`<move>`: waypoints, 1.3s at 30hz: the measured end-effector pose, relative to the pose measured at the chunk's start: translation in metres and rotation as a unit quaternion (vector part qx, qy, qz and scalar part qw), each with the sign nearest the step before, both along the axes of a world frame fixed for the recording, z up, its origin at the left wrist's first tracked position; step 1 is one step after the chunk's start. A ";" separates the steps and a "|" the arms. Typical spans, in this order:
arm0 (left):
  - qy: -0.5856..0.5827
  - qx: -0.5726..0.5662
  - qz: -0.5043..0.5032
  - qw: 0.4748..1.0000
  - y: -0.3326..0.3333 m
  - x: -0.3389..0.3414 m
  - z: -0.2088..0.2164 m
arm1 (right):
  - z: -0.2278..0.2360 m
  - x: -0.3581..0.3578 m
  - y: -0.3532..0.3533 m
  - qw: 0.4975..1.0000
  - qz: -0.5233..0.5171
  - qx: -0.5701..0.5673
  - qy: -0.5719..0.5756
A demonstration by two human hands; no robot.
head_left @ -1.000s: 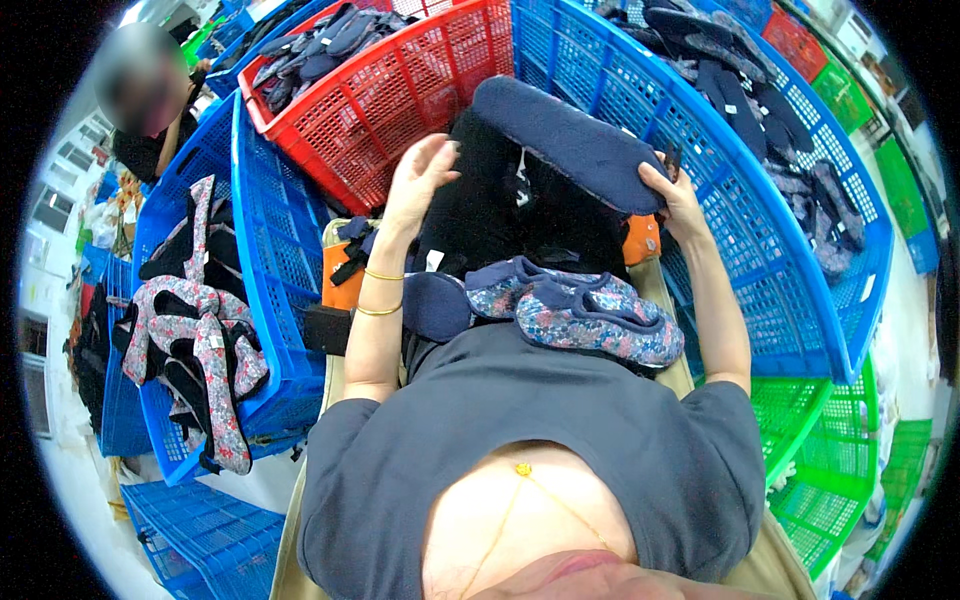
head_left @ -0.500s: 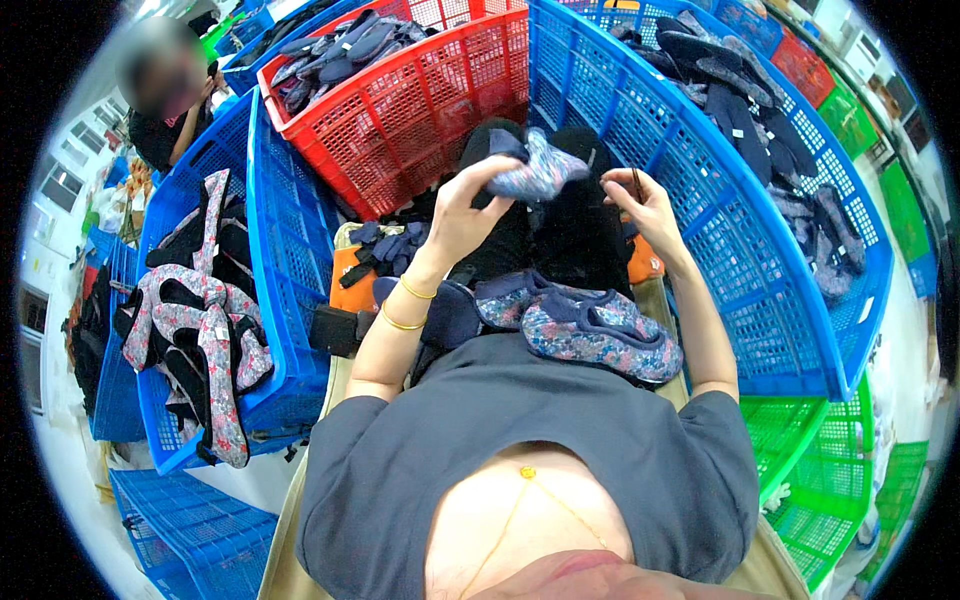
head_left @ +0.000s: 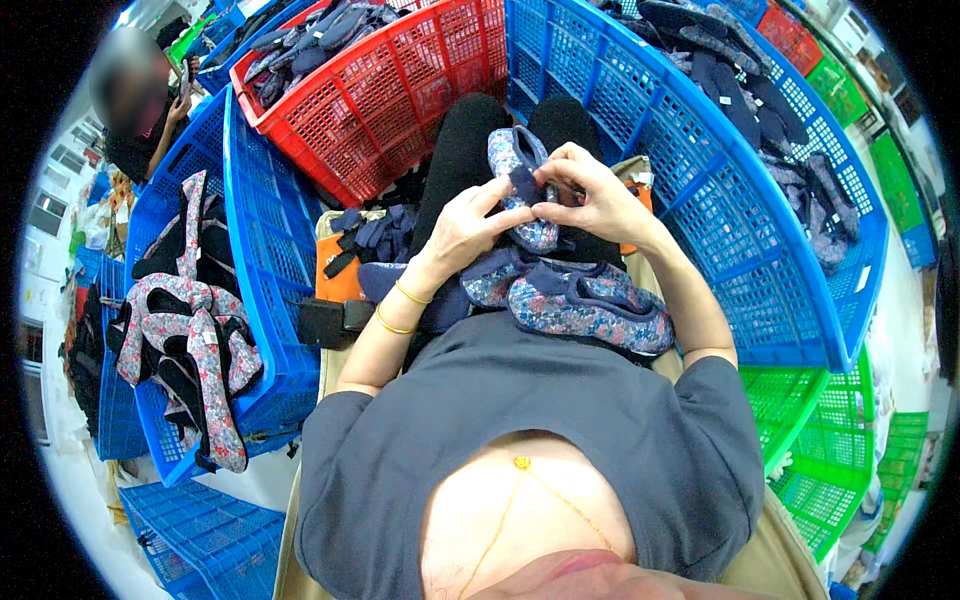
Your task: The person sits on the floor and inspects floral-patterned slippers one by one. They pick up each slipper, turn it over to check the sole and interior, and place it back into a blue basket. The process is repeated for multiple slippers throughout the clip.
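Over my lap, a blue-and-pink floral fabric shoe (head_left: 502, 150) with navy edging is between my two hands. My left hand (head_left: 465, 225) is closed on its near left side, fingertips by a navy strap (head_left: 522, 184). From the other side my right hand (head_left: 600, 200) comes in with curled fingers, thumb and fingertips pinched together at the strap. Whether a small tool is inside the right hand is hidden. Against my shirt lies another floral shoe (head_left: 595, 320), with more floral and navy pieces beside it.
Small navy strap pieces (head_left: 385, 235) lie left of my lap beside an orange pad (head_left: 335, 272). Around me stand a red crate (head_left: 390, 110), a blue crate (head_left: 690, 170) at right and another blue crate (head_left: 265, 230) at left, holding shoes or fabric parts. A person (head_left: 140, 120) is at far left.
The shoe has turned to stand lengthwise, its opening now showing. My right hand has moved left to meet the left hand at the strap; earlier it was apart, holding something thin and dark.
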State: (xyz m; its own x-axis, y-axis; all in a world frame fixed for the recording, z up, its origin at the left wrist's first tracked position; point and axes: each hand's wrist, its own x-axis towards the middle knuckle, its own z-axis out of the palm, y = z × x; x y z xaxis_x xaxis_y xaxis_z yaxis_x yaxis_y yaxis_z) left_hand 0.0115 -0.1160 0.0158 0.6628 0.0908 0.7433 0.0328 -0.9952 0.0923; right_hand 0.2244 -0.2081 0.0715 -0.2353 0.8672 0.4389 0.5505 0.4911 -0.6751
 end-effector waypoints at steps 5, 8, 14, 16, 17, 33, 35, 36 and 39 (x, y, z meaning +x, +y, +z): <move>-0.011 -0.045 -0.010 0.999 0.002 0.002 0.001 | -0.002 -0.003 0.008 0.995 -0.031 0.021 0.089; -0.004 -0.199 -0.069 0.978 0.002 0.002 0.012 | -0.002 0.006 0.015 0.925 -0.037 -0.103 0.364; 0.004 -0.304 -0.048 0.951 0.016 0.008 0.028 | 0.019 -0.004 0.019 0.904 -0.013 -0.166 0.393; 0.041 -0.322 -0.059 0.944 0.016 0.012 0.038 | 0.022 -0.008 0.022 0.903 0.005 -0.148 0.404; 0.059 -0.330 -0.064 0.940 0.015 0.012 0.045 | 0.023 -0.009 0.023 0.901 0.014 -0.139 0.410; 0.030 -0.571 -0.165 0.803 -0.002 0.031 0.047 | 0.024 -0.013 0.013 0.902 -0.034 -0.136 0.407; 0.033 -0.603 -0.162 0.780 0.006 0.030 0.038 | 0.022 -0.014 0.015 0.901 -0.043 -0.139 0.409; 0.037 -0.614 -0.147 0.774 0.005 0.028 0.041 | 0.020 -0.014 0.014 0.902 -0.049 -0.142 0.404; -0.013 -0.568 -0.117 0.814 -0.002 0.023 0.041 | 0.026 -0.002 0.014 0.937 -0.094 -0.157 0.297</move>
State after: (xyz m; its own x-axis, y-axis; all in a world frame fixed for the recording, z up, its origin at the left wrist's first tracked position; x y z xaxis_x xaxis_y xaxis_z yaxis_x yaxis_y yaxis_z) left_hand 0.0347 -0.1182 0.0567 0.7460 0.6035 0.2814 -0.1625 -0.2449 0.9558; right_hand 0.2227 -0.1945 0.0976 0.1389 0.9773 0.1597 0.0886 0.1484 -0.9850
